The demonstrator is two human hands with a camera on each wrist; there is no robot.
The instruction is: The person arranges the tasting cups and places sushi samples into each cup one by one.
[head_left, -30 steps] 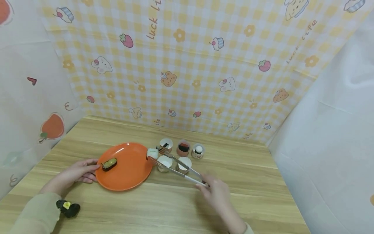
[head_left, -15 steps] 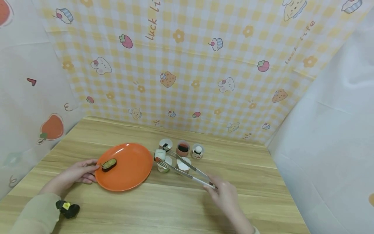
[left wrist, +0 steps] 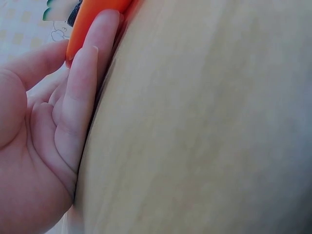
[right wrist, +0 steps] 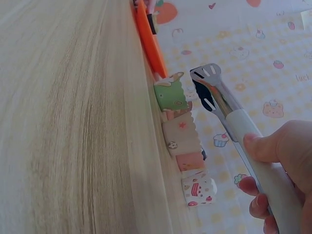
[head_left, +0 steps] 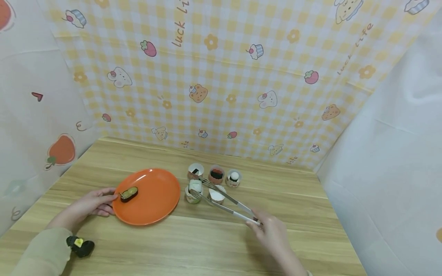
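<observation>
My left hand (head_left: 94, 203) pinches the left rim of an orange plate (head_left: 152, 209), thumb above and fingers underneath; the left wrist view shows the fingers (left wrist: 80, 83) at its edge. On the plate lies a dark piece of sushi with a yellow-brown topping (head_left: 129, 194). My right hand (head_left: 272, 234) grips metal serving tongs with pale handles (head_left: 222, 207). Between the tongs' ends is a white-topped sushi piece (head_left: 195, 185), overlapping the mouth of the green paper cup (right wrist: 170, 95) in the head view. In the right wrist view the tongs' slotted tips hide most of that piece.
Behind stand a white cup with a dark piece (head_left: 196, 170), a reddish cup (head_left: 216, 174) and a cup with a white ball (head_left: 233, 178). Another paper cup (head_left: 216, 194) is beside the green one. Patterned cloths (head_left: 235, 76) border the wooden table.
From the plate's right edge, the tongs and the white-topped piece have moved right to over the green cup. My right hand has shifted right and slightly down; my left hand stays at the plate.
</observation>
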